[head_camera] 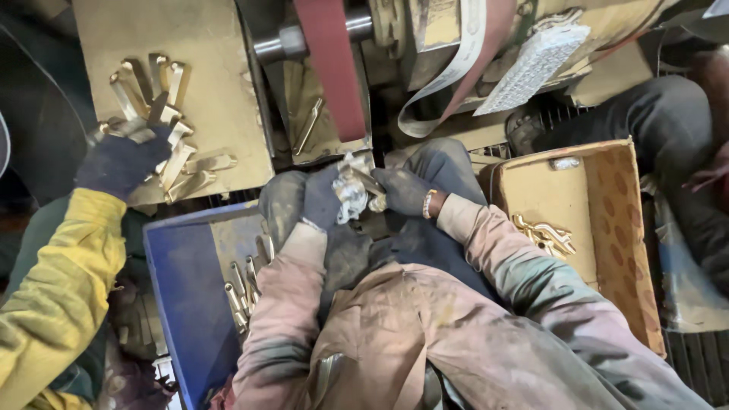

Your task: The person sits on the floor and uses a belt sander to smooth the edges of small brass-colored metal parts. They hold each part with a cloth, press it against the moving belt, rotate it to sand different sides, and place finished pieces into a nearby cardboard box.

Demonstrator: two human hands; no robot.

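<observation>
Both our gloved hands, left (pixel 323 199) and right (pixel 402 191), should stay clamped round the brass piece (pixel 357 190) just below the belt (pixel 332 68).

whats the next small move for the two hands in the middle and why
Probably raise the brass piece toward the red sanding belt: the left hand and right hand, both gloved, grip it with a rag just below the belt.

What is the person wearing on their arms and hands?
Both arms are covered by long, dusty pinkish-tan sleeves, stained grey and greenish near the elbows. The left hand and right hand each wear a dark, grimy fabric glove. A beaded band with pale and orange beads circles the right wrist, between glove and cuff.
</observation>
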